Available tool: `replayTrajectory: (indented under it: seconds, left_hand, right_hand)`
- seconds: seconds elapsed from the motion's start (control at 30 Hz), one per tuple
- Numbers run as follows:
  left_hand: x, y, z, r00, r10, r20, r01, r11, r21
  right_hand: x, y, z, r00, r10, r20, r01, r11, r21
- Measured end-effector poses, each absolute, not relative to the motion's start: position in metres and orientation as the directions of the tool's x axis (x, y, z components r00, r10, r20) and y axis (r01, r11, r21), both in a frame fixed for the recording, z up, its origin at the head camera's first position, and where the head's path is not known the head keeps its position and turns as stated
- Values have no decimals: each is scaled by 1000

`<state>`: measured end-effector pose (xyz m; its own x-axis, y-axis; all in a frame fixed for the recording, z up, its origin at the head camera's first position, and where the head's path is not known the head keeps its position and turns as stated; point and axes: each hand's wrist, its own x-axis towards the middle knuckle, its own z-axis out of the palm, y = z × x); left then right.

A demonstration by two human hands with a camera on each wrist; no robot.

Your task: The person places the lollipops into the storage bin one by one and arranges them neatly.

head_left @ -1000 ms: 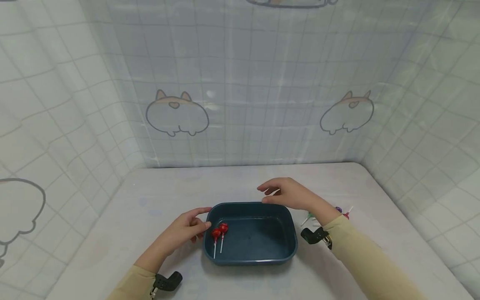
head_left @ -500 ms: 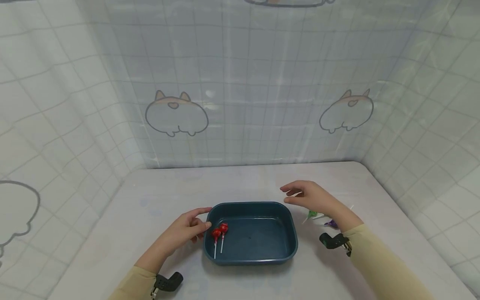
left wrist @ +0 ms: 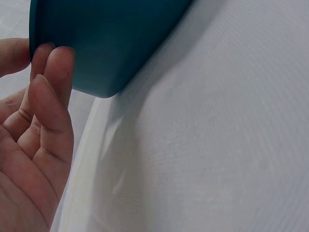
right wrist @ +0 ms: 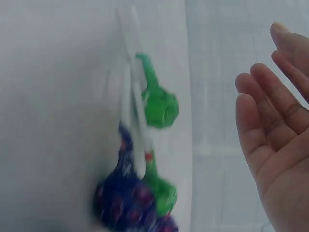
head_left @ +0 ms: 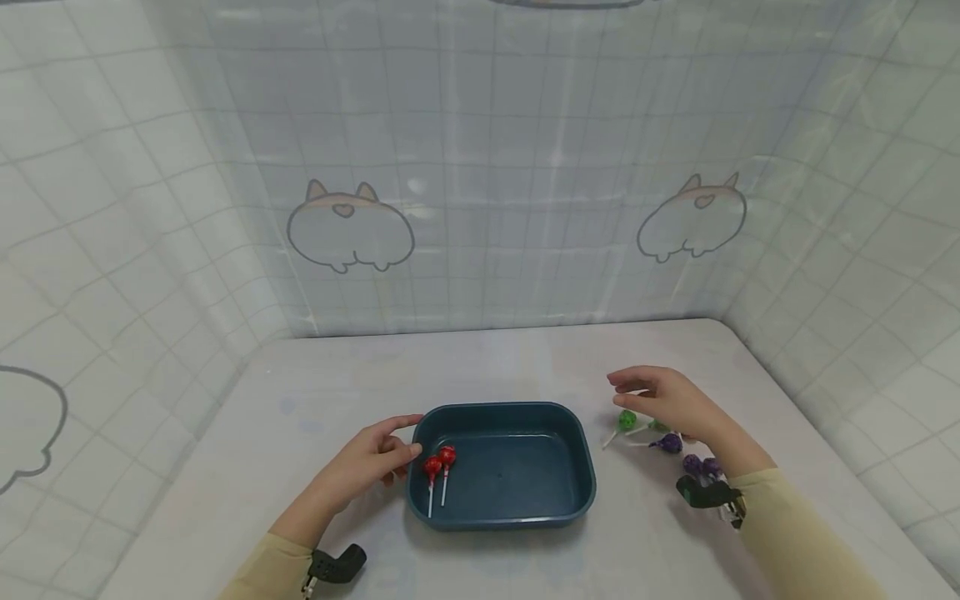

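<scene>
A dark teal tray (head_left: pixel 577 454) sits on the white table, with two red lollipops (head_left: pixel 438 462) lying in its left end. My left hand (head_left: pixel 375 454) rests against the tray's left rim (left wrist: pixel 96 43), fingers lightly bent on the wall, holding nothing. My right hand (head_left: pixel 663 396) hovers open and empty just above a small heap of lollipops to the right of the tray: a green one (head_left: pixel 627 419) (right wrist: pixel 159 106) and purple ones (head_left: pixel 670 443) (right wrist: pixel 128 203). In the right wrist view the fingers (right wrist: pixel 270 106) are spread straight beside them.
White sheeting with cartoon prints walls the table (head_left: pixel 495 367) at the back and both sides. More purple lollipops (head_left: pixel 701 465) lie near my right wrist. Black wrist camera mounts show at both sleeves.
My right hand has moved from over the tray's far rim rightward to above the loose lollipops. The left hand and tray have stayed put.
</scene>
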<state>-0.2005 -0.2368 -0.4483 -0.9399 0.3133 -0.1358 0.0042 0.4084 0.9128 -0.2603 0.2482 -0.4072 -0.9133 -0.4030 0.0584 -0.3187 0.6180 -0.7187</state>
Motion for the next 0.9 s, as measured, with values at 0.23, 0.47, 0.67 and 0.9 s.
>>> replayTrajectory:
  seconds: [0.23,0.47,0.67,0.9]
  left_hand:
    - [-200,-237,-447,-941,311,-134,7,412,911]
    - [-199,-236,-445,-940,315,-133,7,407,913]
    - [-198,-236,-443,-942,306,-142,-1,417,909]
    - [-200,-235,-445,-945,293,-146,-7,428,904]
  right_hand:
    - [-256,268,-414,-927,-369,67,-305,636,-709]
    - [-254,286,-422,-943,-325,74,-281,655,-702]
    - [-250,301,-428,-949,-302,92,-279,664,-694]
    - [-241,322,-439,-971,-218,98,-225,698,-680]
